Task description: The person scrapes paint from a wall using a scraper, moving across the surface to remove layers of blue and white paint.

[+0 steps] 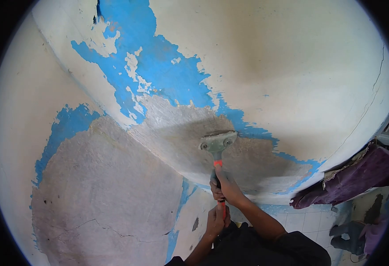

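A wide-bladed scraper (219,142) with a grey head and a red and black handle is held up against the wall. Its blade edge lies on the bare grey plaster (176,128), just below a band of blue paint (172,73). My right hand (223,187) is wrapped round the upper handle, below the red collar. Lower down, near the handle's end, my left hand (216,220) is also closed round it.
Cream paint (287,66) surrounds the ragged blue edges. Another bare grey patch (106,195), with cracks across it, is on the adjoining wall to the left. Purple cloth (354,175) hangs at right, above white tiles (303,221). Dark and purple clothing (352,237) shows at lower right.
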`<state>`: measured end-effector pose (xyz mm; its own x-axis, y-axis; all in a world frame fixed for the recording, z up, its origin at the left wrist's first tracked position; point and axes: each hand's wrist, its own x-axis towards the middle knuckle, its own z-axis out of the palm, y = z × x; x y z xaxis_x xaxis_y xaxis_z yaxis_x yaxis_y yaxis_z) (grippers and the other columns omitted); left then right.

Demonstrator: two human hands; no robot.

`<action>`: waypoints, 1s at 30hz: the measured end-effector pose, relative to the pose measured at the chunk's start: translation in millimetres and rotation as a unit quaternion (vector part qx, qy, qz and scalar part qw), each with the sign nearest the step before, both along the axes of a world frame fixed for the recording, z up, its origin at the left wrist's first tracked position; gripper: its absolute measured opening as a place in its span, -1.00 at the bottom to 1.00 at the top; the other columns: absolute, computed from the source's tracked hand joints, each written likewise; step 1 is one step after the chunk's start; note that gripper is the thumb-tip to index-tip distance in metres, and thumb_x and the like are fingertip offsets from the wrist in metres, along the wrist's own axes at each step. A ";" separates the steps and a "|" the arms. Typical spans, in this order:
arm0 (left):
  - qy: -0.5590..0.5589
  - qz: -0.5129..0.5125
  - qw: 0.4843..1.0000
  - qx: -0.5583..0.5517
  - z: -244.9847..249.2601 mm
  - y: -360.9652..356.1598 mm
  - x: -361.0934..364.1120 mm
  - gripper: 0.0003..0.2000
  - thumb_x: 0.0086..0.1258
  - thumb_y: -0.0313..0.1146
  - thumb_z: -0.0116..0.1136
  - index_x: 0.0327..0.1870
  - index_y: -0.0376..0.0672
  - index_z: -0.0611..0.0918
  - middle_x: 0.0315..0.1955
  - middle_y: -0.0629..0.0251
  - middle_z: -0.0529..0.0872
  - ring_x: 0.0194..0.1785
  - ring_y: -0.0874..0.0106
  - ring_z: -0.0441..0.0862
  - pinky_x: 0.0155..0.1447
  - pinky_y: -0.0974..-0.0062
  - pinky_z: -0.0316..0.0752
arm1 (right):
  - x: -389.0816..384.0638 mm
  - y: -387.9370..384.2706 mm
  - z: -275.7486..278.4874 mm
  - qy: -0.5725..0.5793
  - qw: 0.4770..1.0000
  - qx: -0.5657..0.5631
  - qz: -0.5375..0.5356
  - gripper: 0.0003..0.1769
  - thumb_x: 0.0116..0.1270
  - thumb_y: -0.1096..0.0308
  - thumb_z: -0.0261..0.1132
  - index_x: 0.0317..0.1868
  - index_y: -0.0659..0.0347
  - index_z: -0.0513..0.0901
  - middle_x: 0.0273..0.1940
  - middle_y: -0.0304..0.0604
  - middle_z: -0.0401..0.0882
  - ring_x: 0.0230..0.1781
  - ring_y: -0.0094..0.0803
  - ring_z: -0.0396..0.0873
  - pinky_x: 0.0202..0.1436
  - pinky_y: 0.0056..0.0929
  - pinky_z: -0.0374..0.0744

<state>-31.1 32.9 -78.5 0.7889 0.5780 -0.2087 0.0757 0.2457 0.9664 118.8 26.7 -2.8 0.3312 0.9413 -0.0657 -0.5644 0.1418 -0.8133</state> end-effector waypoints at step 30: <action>0.014 -0.002 0.999 -0.035 2.1 -2.3 -4.1 -0.42 0.59 0.13 -0.33 -0.41 -0.26 0.46 -0.76 0.36 0.38 -0.75 0.55 0.32 -0.62 0.58 0.21 | -8.3 -1.6 -6.9 0.002 1.000 -0.019 -0.020 -0.34 0.43 -0.36 -0.05 -0.50 0.09 0.23 -0.73 -0.37 0.11 -0.81 -0.61 0.08 -0.71 -0.55 0.16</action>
